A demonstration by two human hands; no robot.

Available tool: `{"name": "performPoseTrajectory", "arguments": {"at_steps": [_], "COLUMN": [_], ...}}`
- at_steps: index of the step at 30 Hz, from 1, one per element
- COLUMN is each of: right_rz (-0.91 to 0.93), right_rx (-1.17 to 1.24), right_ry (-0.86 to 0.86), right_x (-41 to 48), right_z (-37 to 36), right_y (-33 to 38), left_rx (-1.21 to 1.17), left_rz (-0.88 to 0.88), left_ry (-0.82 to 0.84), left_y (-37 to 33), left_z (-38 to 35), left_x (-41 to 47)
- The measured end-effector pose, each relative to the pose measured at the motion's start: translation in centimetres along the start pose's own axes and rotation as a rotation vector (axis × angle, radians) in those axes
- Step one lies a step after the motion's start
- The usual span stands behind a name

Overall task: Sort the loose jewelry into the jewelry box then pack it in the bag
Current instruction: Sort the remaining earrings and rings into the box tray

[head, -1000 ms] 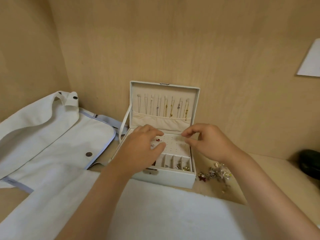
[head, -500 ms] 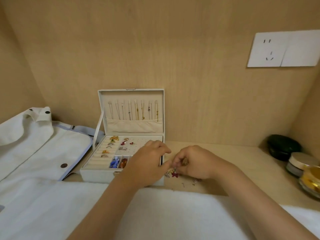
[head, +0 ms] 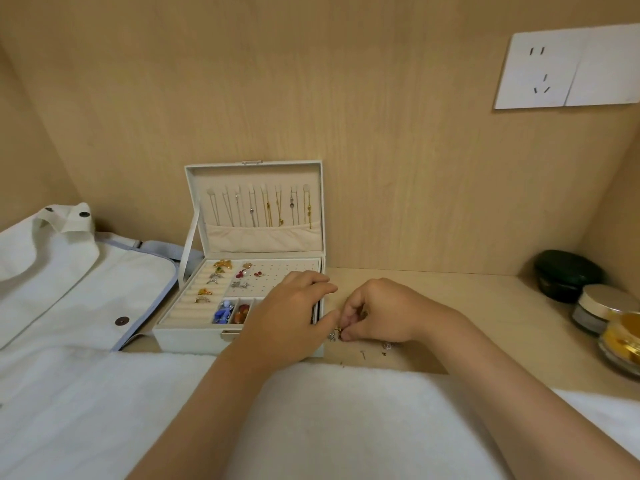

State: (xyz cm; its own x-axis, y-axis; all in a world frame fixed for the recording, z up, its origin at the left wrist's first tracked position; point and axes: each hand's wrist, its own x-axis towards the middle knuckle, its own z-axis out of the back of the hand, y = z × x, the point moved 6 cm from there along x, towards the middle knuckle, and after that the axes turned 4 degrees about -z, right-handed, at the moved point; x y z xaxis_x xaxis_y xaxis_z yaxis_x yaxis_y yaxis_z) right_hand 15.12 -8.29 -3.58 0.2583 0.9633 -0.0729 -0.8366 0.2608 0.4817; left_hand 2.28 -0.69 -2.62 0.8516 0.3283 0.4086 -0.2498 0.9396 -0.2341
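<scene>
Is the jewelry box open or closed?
Open. The jewelry box has its lid standing upright, necklaces hanging inside it, and the tray below uncovered.

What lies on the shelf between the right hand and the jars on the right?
Head view: the wooden shelf is bare from the right hand to the jars. The loose jewelry lies only by the hand itself.

bag (head: 69,278) left of jewelry box (head: 194,336) | loose jewelry (head: 386,346) right | jars (head: 602,306) far right
</scene>
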Motion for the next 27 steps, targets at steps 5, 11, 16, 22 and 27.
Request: {"name": "performPoseTrajectory", "arguments": {"at_steps": [5,11,16,22,27], "right_rz": [-0.001,0.006,-0.004,-0.078,-0.108], "right_rx": [0.032,0.437,0.743,0.808,0.887], "right_ry": [-0.017,-0.07,-0.066,-0.07,-0.136], "right_x": [0.1,-0.4,-1.0,-1.2,-1.2], "right_z": [0.0,1.5,3.5,4.0,4.3], "right_y": [0.0,-0.6,0.0,-0.8,-1.2], "left_rx": [-0.015,-0.062,-0.249,-0.439,-0.492], "left_rz": [-0.027,-0.064,-0.065,-0.011,0.063], "left_ry": [-0.028,-0.086,-0.2,-0.295,-0.274], "left_y": [-0.1,-0.8,-2.0,-2.6,-2.5], "left_z": [0.2,0.9,1.7,1.9,1.7], "left_x": [-0.1,-0.2,0.3,1.5,2.6]}}
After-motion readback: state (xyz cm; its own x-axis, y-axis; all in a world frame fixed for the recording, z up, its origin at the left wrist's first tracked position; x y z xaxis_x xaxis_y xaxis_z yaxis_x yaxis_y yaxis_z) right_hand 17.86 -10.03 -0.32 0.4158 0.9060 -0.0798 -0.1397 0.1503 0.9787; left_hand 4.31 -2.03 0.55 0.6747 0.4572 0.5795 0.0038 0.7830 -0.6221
